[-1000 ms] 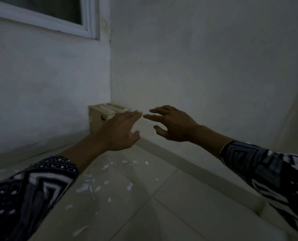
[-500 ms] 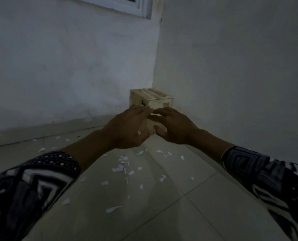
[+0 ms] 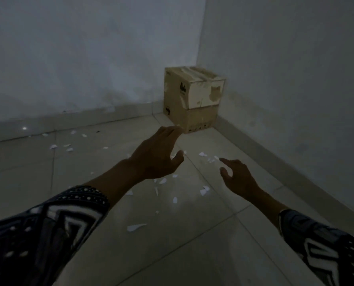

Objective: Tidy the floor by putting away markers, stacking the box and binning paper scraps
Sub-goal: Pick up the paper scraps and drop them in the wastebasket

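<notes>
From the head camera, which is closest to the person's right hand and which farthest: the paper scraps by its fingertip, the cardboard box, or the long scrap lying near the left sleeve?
From the right hand:
1. Paper scraps, on the floor by its pointing fingertip.
2. Long scrap, on the tiles toward the left sleeve.
3. Cardboard box, in the corner where the walls meet.

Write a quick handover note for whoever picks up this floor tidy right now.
Left hand: open, holding nothing, reaching forward above the floor.
Right hand: open, holding nothing, forefinger extended toward the scraps.
Cardboard boxes: stacked in the wall corner, one on the other.
Paper scraps: scattered over the floor tiles, some along the left wall.
Done: box stacking looks finished.
Left: gather and bin the scraps. No markers or bin in view.
</notes>
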Motion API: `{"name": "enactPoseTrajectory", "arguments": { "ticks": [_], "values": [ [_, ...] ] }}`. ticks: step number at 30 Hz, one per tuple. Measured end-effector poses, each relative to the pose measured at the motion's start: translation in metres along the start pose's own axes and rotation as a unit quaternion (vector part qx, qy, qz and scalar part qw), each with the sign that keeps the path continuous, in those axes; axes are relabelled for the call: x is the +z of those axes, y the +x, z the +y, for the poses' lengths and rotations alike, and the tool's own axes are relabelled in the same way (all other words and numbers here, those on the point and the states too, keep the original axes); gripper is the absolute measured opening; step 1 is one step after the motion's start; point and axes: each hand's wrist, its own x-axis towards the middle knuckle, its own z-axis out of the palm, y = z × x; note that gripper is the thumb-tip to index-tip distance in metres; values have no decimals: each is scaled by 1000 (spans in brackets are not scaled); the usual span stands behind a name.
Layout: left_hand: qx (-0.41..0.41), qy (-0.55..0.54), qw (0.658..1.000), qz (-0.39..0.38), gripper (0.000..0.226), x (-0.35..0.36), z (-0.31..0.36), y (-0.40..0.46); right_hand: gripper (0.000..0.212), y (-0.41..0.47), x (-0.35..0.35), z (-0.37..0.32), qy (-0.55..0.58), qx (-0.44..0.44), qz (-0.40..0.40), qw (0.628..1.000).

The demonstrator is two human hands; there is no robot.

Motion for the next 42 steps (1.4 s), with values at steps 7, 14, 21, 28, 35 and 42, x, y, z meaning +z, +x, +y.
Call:
{"name": "enactPoseTrajectory", "arguments": {
  "ticks": [7,14,21,28,35,42],
  "values": [
    [-40,-52,997,-40,68,88,15,-10,73,-33,57,96,-50,204,-114,971],
    [-74,-34,992,-96,66,132,20,6,72,-42,104,113,-14,213,-43,976],
    [-124,-16,980,-153,62,178,29,33,51,-39,122,110,-36,142,46,988],
    [-87,-28,972,-216,59,238,49,37,63,-43,124,131,-73,187,98,975],
    [-85,7,952,-293,76,281,25,31,56,-40,131,137,-107,130,92,981],
    [12,33,971,-235,53,298,-11,26,31,-14,137,120,-52,-18,74,996]
  ]
}}
